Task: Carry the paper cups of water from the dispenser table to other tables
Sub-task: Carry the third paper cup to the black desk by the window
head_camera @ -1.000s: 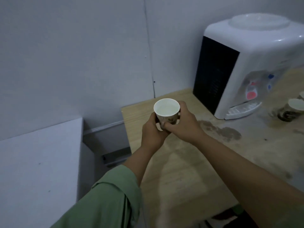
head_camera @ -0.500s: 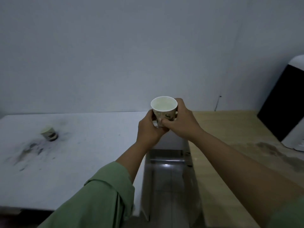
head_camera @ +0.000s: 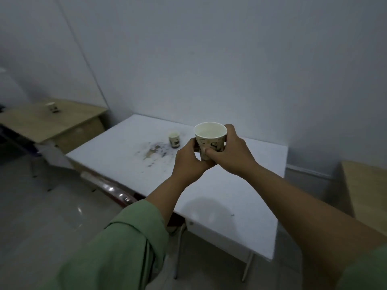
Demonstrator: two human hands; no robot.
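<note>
I hold a white paper cup (head_camera: 210,137) with dark printed marks upright in both hands, above a white table (head_camera: 230,201). My left hand (head_camera: 189,162) wraps its lower left side and my right hand (head_camera: 232,152) grips its right side with the thumb across the front. A second paper cup (head_camera: 174,139) stands on the white table, just left of the held cup. A third paper cup (head_camera: 52,107) stands on a wooden desk (head_camera: 41,124) at the far left.
Dark stains (head_camera: 154,152) mark the white table in front of the second cup. The edge of the wooden dispenser table (head_camera: 366,195) shows at the right. Grey walls close the back; glossy floor (head_camera: 52,206) lies at the lower left.
My view has swung left, away from the dispenser, which has left the frame. The white table and the far wooden desk have come into view. Both hands keep the same grip on the cup.
</note>
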